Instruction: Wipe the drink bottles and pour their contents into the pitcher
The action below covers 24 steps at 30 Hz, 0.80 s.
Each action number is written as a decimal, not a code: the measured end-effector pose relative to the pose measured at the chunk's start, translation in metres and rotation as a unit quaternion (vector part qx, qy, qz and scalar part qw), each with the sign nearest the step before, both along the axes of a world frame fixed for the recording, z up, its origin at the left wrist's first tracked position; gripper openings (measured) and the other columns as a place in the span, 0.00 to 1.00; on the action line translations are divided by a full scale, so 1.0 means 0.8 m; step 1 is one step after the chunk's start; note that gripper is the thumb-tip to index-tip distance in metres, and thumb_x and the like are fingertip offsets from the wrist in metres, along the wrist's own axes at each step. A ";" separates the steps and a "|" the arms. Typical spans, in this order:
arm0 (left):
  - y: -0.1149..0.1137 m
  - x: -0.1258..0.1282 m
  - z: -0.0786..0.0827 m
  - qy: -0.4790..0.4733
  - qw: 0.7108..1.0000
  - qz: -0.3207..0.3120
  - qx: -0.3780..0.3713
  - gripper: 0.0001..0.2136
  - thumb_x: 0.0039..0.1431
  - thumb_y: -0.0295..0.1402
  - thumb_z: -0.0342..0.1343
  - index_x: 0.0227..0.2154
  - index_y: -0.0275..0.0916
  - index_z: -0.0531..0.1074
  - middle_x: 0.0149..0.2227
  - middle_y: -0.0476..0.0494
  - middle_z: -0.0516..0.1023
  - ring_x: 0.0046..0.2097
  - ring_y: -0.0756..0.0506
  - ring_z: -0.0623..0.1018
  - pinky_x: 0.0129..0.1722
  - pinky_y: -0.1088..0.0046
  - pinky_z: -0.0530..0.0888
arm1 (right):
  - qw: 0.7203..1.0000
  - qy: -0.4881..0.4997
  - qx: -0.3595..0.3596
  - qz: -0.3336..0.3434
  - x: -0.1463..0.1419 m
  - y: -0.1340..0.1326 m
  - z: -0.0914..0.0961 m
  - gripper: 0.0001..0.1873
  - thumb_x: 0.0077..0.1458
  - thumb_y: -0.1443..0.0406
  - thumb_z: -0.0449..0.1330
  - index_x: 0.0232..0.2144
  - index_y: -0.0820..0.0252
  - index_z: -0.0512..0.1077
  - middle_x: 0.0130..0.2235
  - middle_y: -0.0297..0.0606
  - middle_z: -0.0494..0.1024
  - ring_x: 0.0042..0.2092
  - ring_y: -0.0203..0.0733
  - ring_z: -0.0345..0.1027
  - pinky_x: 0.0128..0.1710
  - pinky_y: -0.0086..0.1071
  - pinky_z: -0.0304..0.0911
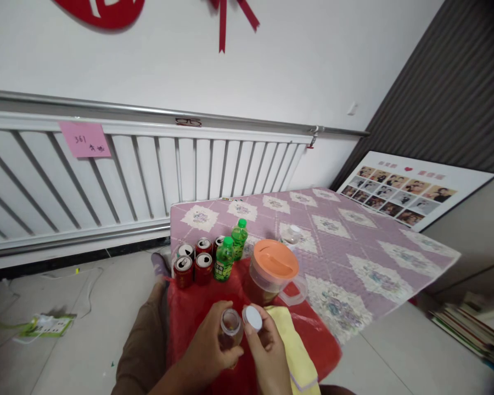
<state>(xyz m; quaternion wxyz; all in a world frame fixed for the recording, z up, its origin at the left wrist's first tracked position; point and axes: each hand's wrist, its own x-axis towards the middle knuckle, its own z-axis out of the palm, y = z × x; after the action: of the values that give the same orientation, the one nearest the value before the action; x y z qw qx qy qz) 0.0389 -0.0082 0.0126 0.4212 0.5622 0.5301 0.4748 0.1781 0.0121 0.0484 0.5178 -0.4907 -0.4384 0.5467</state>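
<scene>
A small clear bottle with an uncovered mouth stands upright in my left hand, whose fingers wrap round its body. Between the thumb and fingers of my right hand is a white bottle cap, held beside the bottle's mouth and apart from it. Just beyond my hands is a clear plastic pitcher with an orange lid and brownish liquid inside. A folded yellow cloth lies by my right hand on the red plastic sheet.
Two green bottles with green caps and several opened drink cans stand at the left. A clear container with a white lid is behind the pitcher. A patterned cloth covers the table; a white radiator runs behind it.
</scene>
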 end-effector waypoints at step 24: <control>-0.048 -0.048 0.061 0.179 0.950 0.080 0.242 0.23 0.56 0.41 0.62 0.54 0.47 0.66 0.50 0.40 0.75 0.51 0.39 0.77 0.49 0.61 0.77 | 0.875 -0.322 0.361 -0.007 0.014 -0.038 0.017 0.21 0.53 0.67 0.59 0.51 0.55 0.69 0.47 0.44 0.79 0.48 0.48 0.75 0.49 0.38 0.70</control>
<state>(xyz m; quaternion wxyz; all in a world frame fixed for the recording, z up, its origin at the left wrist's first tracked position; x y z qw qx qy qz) 0.0003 -0.0468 0.0612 0.1319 0.6787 0.5093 0.5124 0.1895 -0.0185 0.0621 0.4928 -0.4218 -0.7443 0.1589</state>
